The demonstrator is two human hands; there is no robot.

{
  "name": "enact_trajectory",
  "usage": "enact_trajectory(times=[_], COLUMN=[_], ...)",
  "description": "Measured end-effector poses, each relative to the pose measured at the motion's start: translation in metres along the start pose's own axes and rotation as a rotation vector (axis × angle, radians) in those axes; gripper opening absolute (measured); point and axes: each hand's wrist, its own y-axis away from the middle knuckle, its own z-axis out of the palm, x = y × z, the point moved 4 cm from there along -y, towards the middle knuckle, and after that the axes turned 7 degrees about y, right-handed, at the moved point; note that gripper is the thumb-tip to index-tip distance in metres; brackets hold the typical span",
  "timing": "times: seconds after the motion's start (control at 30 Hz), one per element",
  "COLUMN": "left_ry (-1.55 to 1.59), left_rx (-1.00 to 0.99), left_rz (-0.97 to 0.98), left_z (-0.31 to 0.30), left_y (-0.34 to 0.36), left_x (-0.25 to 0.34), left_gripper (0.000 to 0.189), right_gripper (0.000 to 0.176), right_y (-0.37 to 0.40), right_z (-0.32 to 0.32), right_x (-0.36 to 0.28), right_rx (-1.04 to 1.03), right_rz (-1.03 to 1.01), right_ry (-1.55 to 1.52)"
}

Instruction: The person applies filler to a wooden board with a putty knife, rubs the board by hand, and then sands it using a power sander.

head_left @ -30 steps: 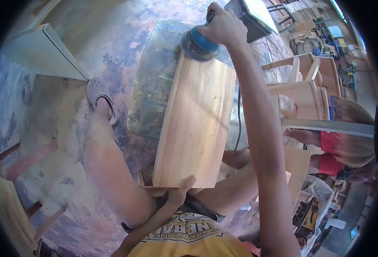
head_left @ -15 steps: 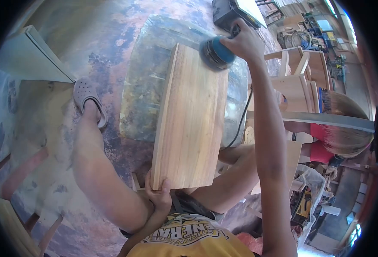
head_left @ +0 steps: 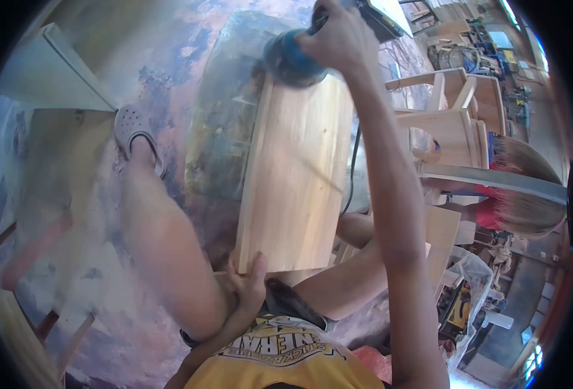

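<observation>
The right hand (head_left: 345, 42) curls closed round an orbital sander (head_left: 294, 59). The left hand (head_left: 251, 284) clasps the wooden panel (head_left: 299, 175) by one corner, presumably steadying it.

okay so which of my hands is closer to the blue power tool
Right. Your right hand has its grip on the blue power tool, at the far end of the wooden board; your left hand holds the board's near left corner.

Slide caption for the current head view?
Blue sander in right hand at far end of wooden board, left hand gripping near corner.
</observation>
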Motion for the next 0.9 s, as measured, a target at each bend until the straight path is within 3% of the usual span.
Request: enact_trajectory(times=[0.13, 0.23, 0.3, 0.37, 0.4, 0.43, 0.47, 0.5, 0.57, 0.63, 0.73, 0.8, 0.9], left_ry=[-0.073, -0.082, -0.052, -0.041, -0.012, 0.012, 0.025, 0.036, -0.031, 0.136, -0.026, -0.100, -0.127], left_rx=[-0.009, -0.104, -0.093, 0.010, 0.007, -0.004, -0.030, -0.049, 0.004, 0.053, 0.086, 0.089, 0.054], left_rz=[0.138, 0.125, 0.117, 0.172, 0.162, 0.135, 0.076, 0.026, -0.087, 0.080, 0.066, 0.092, 0.121], left_z=[0.008, 0.019, 0.031, 0.029, 0.023, 0.019, 0.031, 0.044, 0.026, 0.065, 0.059, 0.059, 0.048], left_y=[-0.005, -0.008, -0.006, -0.007, -0.011, -0.015, -0.010, -0.008, -0.013, -0.006, -0.011, -0.015, -0.025], left_x=[0.004, -0.009, -0.005, -0.016, -0.019, -0.023, -0.010, 0.003, -0.002, 0.024, 0.046, 0.043, 0.040], left_gripper=[0.044, 0.038, 0.038, 0.039, 0.039, 0.040, 0.042, 0.045, 0.054, 0.059, 0.064, 0.065, 0.065], right_gripper=[0.041, 0.040, 0.038, 0.034, 0.056, 0.055, 0.054, 0.057, 0.073, 0.073, 0.069, 0.062, 0.055], right_y=[-0.015, -0.003, 0.015, 0.029, 0.019, 0.023, 0.022, 0.016, -0.010, -0.018, -0.002, 0.015, 0.071], right_z=[0.000, -0.006, -0.007, -0.001, 0.026, 0.021, 0.024, 0.027, 0.045, 0.040, 0.037, 0.036, 0.024], right_x=[0.008, 0.010, 0.004, 0.002, 0.005, 0.005, 0.007, 0.009, 0.018, 0.025, 0.037, 0.036, 0.030], right_rx=[-0.059, 0.023, -0.051, 0.017, -0.181, -0.153, 0.094, 0.179, 0.017, -0.050, -0.141, -0.216, -0.107], right_rz=[0.054, 0.061, 0.001, -0.142, -0.079, -0.037, -0.074, -0.023, 0.146, 0.214, 0.300, 0.242, 0.166], right_ry=[-0.025, 0.019, 0.024, -0.083, -0.060, -0.029, -0.030, -0.035, -0.149, -0.120, -0.099, -0.039, -0.169])
